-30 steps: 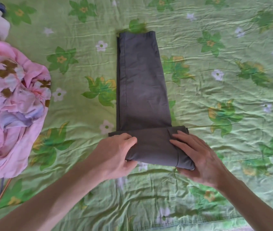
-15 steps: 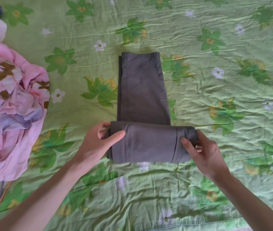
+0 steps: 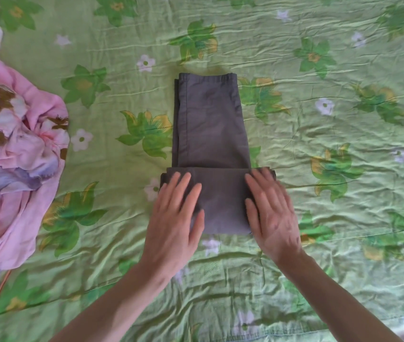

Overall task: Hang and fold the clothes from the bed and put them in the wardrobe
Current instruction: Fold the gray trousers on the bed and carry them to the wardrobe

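On the bed's crinkled green floral bedspread (image 3: pixel 319 169), the left hand (image 3: pixel 174 218) and right hand (image 3: pixel 272 213) lie flat, fingers straight, on the folded near end of the dark grey trousers (image 3: pixel 211 124) — likely pressing the fold flat — a rumpled pink floral garment (image 3: pixel 16 156) well apart at left.

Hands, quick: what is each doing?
Left hand: open, flat on the folded grey cloth trousers.
Right hand: open, flat on them too.
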A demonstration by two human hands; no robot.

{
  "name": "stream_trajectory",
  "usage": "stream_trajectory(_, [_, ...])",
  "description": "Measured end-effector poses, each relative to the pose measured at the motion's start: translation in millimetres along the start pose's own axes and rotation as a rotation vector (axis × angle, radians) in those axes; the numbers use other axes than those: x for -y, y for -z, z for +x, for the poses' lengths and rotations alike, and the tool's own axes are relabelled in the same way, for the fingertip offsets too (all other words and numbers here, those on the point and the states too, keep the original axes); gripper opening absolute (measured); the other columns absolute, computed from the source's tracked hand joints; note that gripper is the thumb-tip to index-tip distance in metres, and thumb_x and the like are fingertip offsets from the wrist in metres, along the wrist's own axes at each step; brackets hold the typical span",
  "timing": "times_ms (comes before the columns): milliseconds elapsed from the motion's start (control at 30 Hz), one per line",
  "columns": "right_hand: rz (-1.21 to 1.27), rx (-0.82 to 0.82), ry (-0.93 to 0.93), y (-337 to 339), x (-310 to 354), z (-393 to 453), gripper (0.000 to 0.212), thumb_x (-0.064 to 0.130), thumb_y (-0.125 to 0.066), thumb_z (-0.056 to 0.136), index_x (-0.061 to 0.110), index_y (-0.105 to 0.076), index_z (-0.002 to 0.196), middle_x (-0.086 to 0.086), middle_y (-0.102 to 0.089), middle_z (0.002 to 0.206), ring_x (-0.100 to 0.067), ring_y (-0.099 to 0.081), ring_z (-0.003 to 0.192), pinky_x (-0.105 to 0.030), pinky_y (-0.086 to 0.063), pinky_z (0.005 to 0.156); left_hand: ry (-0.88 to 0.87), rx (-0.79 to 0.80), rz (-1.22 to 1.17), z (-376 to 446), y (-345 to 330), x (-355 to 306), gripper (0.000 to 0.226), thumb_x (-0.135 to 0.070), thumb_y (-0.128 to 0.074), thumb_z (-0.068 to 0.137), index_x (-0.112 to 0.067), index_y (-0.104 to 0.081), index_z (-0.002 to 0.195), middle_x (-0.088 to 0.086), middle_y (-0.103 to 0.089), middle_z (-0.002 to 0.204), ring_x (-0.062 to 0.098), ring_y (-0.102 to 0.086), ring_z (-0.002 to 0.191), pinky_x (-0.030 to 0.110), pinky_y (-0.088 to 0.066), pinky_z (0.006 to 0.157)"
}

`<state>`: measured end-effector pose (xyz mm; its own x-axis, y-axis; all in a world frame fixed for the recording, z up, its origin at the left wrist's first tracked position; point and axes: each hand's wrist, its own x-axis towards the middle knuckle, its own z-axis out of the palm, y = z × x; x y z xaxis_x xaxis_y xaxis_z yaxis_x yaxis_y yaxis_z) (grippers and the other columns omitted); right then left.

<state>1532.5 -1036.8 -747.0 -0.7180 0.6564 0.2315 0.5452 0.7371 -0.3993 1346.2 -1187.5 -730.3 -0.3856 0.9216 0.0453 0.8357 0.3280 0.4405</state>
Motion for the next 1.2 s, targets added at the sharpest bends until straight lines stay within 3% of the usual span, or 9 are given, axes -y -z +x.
stream_trajectory(300, [-0.069,0.247,0.024,-13.5,-12.9,-5.7,0.071,0.058,-0.032,0.108,0.016,-0.025,0.165,-0.005,-0.018,0.174,-0.019,-0.017,0.161,-0.047,-0.027,0.127,-0.15,0.177,0.147,1.9,-18.0,26.8,0.07,-0.048,-0.036,0.111,-0.011,-0.017,0.168,0.01,-0.011,0.177,0.025,-0.006,0.164,0.048,-0.019,0.131])
stream_trajectory(433, [-0.049,0.302,0.018,-15.6,-16.4,-2.3,0.081,0.065,-0.038,0.104,0.018,-0.016,0.167,-0.003,-0.009,0.176,-0.019,-0.01,0.162,-0.047,-0.024,0.128,-0.162,0.251,0.193,6.5,-14.7,29.5,0.106,-0.059,-0.06,0.089,-0.008,-0.011,0.169,0.014,-0.005,0.177,0.029,-0.004,0.164,0.046,-0.014,0.133])
stream_trajectory(600, [-0.07,0.361,0.106,-5.2,-19.6,-0.4,0.109,0.077,-0.053,0.091,0.012,-0.011,0.167,-0.008,-0.004,0.176,-0.025,-0.005,0.162,-0.044,-0.012,0.131,-0.104,0.336,0.339,10.6,-8.5,11.0,0.123,-0.036,-0.092,0.066,0.001,-0.026,0.164,0.026,-0.017,0.172,0.042,-0.02,0.16,0.055,-0.026,0.128])
stream_trajectory(767, [-0.13,0.38,0.121,10.7,-13.7,4.1,0.114,0.059,-0.071,0.078,0.015,-0.014,0.167,-0.005,-0.009,0.175,-0.025,-0.004,0.162,-0.054,-0.019,0.128,-0.026,0.321,0.286,19.0,7.4,-8.6,0.097,-0.024,-0.079,0.076,-0.001,-0.036,0.16,0.022,-0.032,0.168,0.038,-0.032,0.156,0.05,-0.03,0.127])
stream_trajectory(867, [-0.05,0.332,0.102,22.5,-10.9,5.0,0.107,0.033,-0.085,0.073,0.01,-0.031,0.162,-0.007,-0.033,0.168,-0.028,-0.025,0.158,-0.054,-0.034,0.123,0.006,0.337,0.2,23.7,26.2,-13.4,0.085,-0.025,-0.069,0.083,-0.007,-0.038,0.161,0.013,-0.037,0.168,0.03,-0.036,0.154,0.042,-0.032,0.127])
stream_trajectory(933, [-0.005,0.297,0.148,33.0,-10.6,2.4,0.097,0.024,-0.089,0.069,0.005,-0.046,0.154,-0.009,-0.048,0.159,-0.031,-0.043,0.149,-0.052,-0.046,0.115,-0.002,0.322,0.14,23.0,39.4,-14.5,0.076,-0.027,-0.067,0.086,-0.01,-0.046,0.156,0.007,-0.046,0.161,0.025,-0.051,0.142,0.036,-0.044,0.118])
stream_trajectory(1000, [0.023,0.244,0.18,46.4,-10.6,-0.6,0.081,0.024,-0.085,0.069,0.007,-0.059,0.144,-0.008,-0.059,0.149,-0.03,-0.061,0.134,-0.047,-0.058,0.101,-0.014,0.309,0.068,20.0,53.1,-13.7,0.059,-0.031,-0.064,0.087,-0.015,-0.056,0.143,-0.002,-0.054,0.142,0.019,-0.065,0.108,0.031,-0.058,0.089])
stream_trajectory(1100, [0.057,0.188,0.202,67.6,-6.4,-1.2,0.066,0.035,-0.068,0.074,0.016,-0.064,0.137,-0.001,-0.078,0.107,-0.017,-0.075,0.076,-0.029,-0.062,0.057,0.001,0.36,-0.043,15.7,76.3,-9.6,0.039,-0.04,-0.053,0.082,-0.026,-0.058,0.118,-0.011,-0.054,0.106,0.011,-0.055,0.068,0.022,-0.043,0.058])
stream_trajectory(1200, [0.15,0.268,0.141,78.3,-5.5,5.2,0.061,0.047,-0.069,0.077,0.031,-0.054,0.134,0.011,-0.077,0.091,-0.009,-0.068,0.056,-0.026,-0.058,0.049,0.056,0.413,-0.221,12.8,93.5,-0.1,0.024,-0.041,-0.053,0.076,-0.034,-0.051,0.098,-0.011,-0.057,0.077,0.012,-0.056,0.059,0.019,-0.036,0.049])
